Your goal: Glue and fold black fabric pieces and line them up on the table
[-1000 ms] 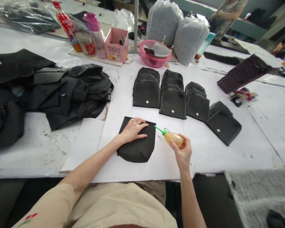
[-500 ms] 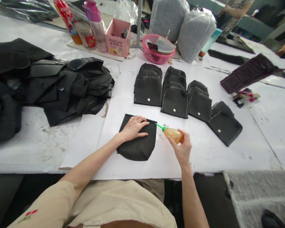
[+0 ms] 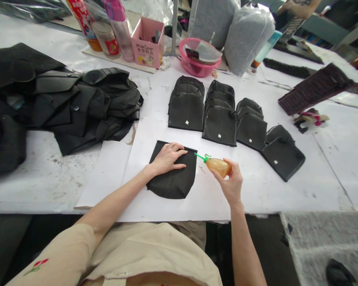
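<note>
A black pocket-shaped fabric piece lies on a white paper sheet in front of me. My left hand rests flat on its upper part, fingers stretched out. My right hand grips a small amber squeeze bottle with a green nozzle. The nozzle tip points left and sits at the piece's upper right corner.
Rows of finished black pieces lie beyond. A heap of black cut parts fills the left. At the back stand bottles, a pink box, a pink bowl and grey bags. A person stands far right.
The view has shifted slightly. My right hand has brought the bottle a little closer to the fabric piece's corner. My left hand stays pressed on the piece.
</note>
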{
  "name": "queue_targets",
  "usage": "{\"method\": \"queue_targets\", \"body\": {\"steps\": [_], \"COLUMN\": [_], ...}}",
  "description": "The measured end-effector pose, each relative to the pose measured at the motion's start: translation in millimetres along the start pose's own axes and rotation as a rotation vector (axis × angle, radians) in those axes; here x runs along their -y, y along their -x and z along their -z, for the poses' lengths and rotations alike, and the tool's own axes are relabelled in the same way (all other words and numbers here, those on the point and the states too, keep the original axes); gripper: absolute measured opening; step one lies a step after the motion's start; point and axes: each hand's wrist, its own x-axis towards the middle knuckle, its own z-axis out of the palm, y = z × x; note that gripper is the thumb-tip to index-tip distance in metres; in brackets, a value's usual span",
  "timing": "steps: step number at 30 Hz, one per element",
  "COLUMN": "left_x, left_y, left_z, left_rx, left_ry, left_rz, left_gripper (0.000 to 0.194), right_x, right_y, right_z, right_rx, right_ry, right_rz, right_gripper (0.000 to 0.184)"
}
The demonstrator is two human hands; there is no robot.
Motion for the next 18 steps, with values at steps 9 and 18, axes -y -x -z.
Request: {"method": "queue_targets", "body": {"steps": [9, 18], "left_x": [0.7, 0.4], "left_y": [0.0, 0.0], "left_z": [-0.1, 0.6], "left_rx": [-0.006, 0.006], "left_ry": [0.016, 0.012], "left_rz": [-0.004, 0.0], "left_gripper": [0.05, 0.05], "right_x": [2.4, 4.2], "right_y": [4.3, 16.4], "right_z": [4.7, 11.0], "right_rx": [0.018, 0.022], "right_ry": [-0.001, 0.003], "right_rz": [-0.011, -0.025], "right_gripper": [0.052, 0.051]}}
